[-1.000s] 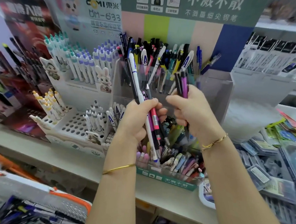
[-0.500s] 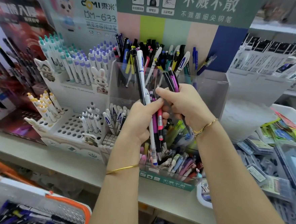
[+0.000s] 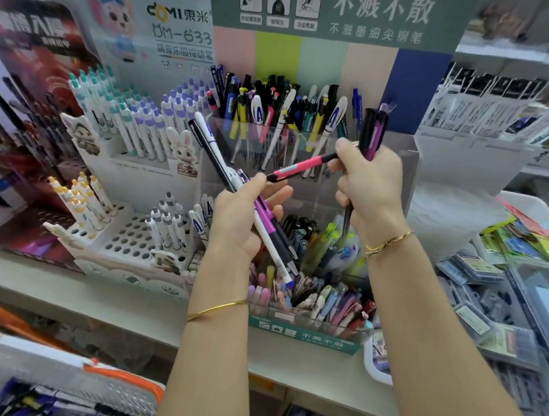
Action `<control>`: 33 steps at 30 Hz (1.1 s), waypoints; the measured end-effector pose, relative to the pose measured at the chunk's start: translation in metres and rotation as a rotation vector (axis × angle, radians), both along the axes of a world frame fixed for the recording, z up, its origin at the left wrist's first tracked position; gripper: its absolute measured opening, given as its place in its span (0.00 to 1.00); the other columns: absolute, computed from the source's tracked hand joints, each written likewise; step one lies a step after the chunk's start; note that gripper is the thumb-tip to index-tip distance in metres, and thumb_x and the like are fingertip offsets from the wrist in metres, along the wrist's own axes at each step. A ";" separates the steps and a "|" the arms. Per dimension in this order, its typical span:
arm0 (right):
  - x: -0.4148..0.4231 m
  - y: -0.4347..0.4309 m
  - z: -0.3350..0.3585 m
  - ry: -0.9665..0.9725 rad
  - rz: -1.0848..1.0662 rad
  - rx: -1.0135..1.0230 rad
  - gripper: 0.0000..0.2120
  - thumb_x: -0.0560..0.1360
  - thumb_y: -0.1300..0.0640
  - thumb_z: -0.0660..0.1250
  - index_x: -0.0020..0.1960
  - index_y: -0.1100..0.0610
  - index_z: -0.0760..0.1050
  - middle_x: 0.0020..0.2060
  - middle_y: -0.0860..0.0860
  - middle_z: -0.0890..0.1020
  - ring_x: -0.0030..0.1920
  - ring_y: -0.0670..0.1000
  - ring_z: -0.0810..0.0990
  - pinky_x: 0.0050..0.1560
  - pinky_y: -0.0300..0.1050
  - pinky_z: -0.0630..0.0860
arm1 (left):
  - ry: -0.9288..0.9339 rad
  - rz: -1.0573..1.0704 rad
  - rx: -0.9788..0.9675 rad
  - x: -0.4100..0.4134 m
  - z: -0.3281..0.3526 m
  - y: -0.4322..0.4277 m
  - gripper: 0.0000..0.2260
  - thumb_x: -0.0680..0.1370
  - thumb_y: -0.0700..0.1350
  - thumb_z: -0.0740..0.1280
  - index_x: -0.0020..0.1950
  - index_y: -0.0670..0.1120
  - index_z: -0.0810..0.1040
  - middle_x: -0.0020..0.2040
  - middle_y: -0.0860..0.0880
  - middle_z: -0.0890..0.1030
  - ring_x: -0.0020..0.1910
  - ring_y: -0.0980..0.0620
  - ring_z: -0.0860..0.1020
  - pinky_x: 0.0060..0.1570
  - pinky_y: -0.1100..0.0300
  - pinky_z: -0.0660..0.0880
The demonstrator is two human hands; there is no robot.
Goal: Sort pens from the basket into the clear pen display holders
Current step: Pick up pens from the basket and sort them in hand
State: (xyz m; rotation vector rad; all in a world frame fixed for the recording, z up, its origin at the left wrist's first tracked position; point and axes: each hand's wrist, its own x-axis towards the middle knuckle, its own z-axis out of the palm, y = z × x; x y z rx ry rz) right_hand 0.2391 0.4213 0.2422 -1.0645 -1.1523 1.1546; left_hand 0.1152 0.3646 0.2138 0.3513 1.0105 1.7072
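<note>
We see both hands raised in front of the clear holder [image 3: 409, 184], which stands on a shelf with its tiers full of mixed pens. The left hand [image 3: 239, 225], before the holder's left side, has its fingers curled round a bunch of pens [image 3: 264, 215]: a black one, a white one and a purple one. They slant from beyond the holder's left wall down toward its front row. The right hand [image 3: 370, 191], before the holder's right half, grips two pens [image 3: 368, 130], one black and one purple, upright in its fist, and their tops are level with the holder's back row. Its fingertips also pinch the upper end of a pink pen [image 3: 298, 169], which lies slanted across the holder's middle. The pink pen's lower, black end reaches the left thumb tip, and we cannot tell whether that hand grips it too. The basket [image 3: 125, 377], white with an orange rim, sits well to the lower left of the holder, below the shelf, with more pens [image 3: 42, 402] lying in it, blurred
</note>
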 end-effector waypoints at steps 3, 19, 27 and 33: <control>0.005 -0.008 -0.008 -0.057 0.114 -0.038 0.07 0.78 0.60 0.65 0.41 0.59 0.73 0.31 0.55 0.78 0.19 0.46 0.63 0.20 0.38 0.62 | 0.048 0.071 -0.009 -0.001 0.002 0.003 0.05 0.80 0.37 0.63 0.45 0.39 0.72 0.41 0.43 0.84 0.32 0.52 0.82 0.25 0.65 0.73; 0.004 -0.003 0.008 -0.967 0.706 0.141 0.10 0.71 0.53 0.73 0.42 0.59 0.77 0.27 0.48 0.79 0.27 0.44 0.76 0.31 0.36 0.73 | 0.369 -0.204 -0.022 -0.017 -0.006 0.004 0.08 0.79 0.32 0.62 0.57 0.36 0.73 0.33 0.43 0.78 0.24 0.55 0.72 0.21 0.65 0.69; 0.007 0.000 0.002 -0.551 0.545 0.049 0.08 0.80 0.62 0.58 0.42 0.58 0.64 0.24 0.50 0.70 0.21 0.51 0.70 0.26 0.43 0.74 | 0.242 -0.251 0.032 -0.027 -0.008 0.006 0.06 0.80 0.36 0.62 0.43 0.42 0.71 0.40 0.44 0.82 0.25 0.56 0.72 0.25 0.64 0.71; -0.012 0.004 0.007 -0.158 0.490 -0.034 0.08 0.80 0.62 0.60 0.44 0.56 0.63 0.27 0.50 0.66 0.21 0.47 0.62 0.19 0.38 0.61 | 0.305 -0.475 0.074 -0.023 -0.009 0.005 0.07 0.80 0.35 0.61 0.43 0.43 0.71 0.31 0.48 0.74 0.24 0.56 0.69 0.24 0.64 0.68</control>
